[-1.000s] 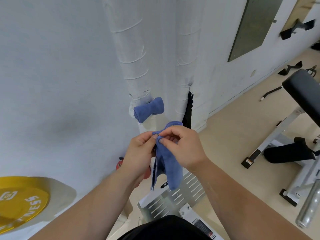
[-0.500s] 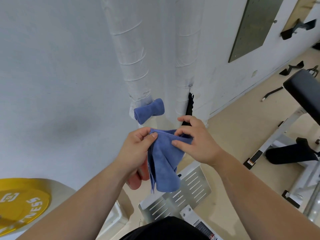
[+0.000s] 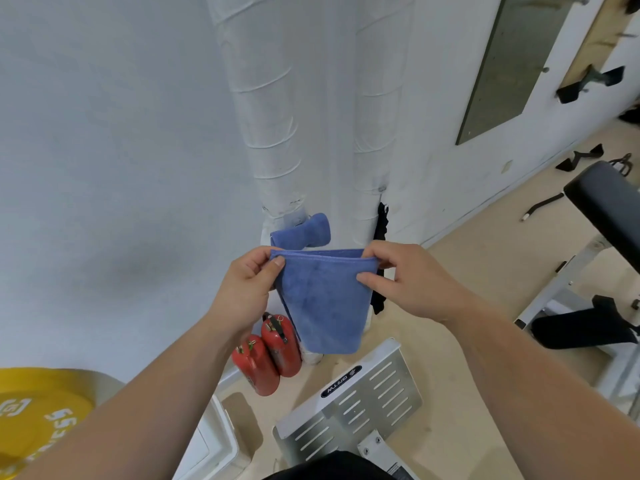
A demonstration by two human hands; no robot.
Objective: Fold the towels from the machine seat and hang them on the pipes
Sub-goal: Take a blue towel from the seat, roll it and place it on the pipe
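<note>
Hanging from two pinched corners, the blue towel (image 3: 323, 299) drops as a narrowing panel, its top hem pulled straight and level. A second layer shows along its left edge, so it looks folded at least once. The left hand (image 3: 249, 285) grips the left top corner between thumb and curled fingers. The right hand (image 3: 412, 282) grips the right top corner the same way, thumb on the near face. The hands are held apart with the hem taut between them, and the cloth hangs free below, touching nothing.

Just behind and above the hem, a second blue towel (image 3: 301, 232) is already bunched over a fitting low on the left pipe (image 3: 263, 116), so one towel appears done. The towel in hand is not yet hung. By my reading it needs either one more fold or a short reach forward to the left pipe or the right pipe (image 3: 377, 116), both of which are near. A black strap (image 3: 381, 223) hangs beside the right pipe.

Below the towel, two red extinguishers (image 3: 270, 355) lean at the wall, with a slotted metal footplate (image 3: 349, 407) nearer the person. A yellow weight plate (image 3: 34, 420) sits at lower left. At far right is a black pad (image 3: 609, 202) (perhaps the machine seat). No towel shows on the part in view, so I cannot tell whether more remain.
</note>
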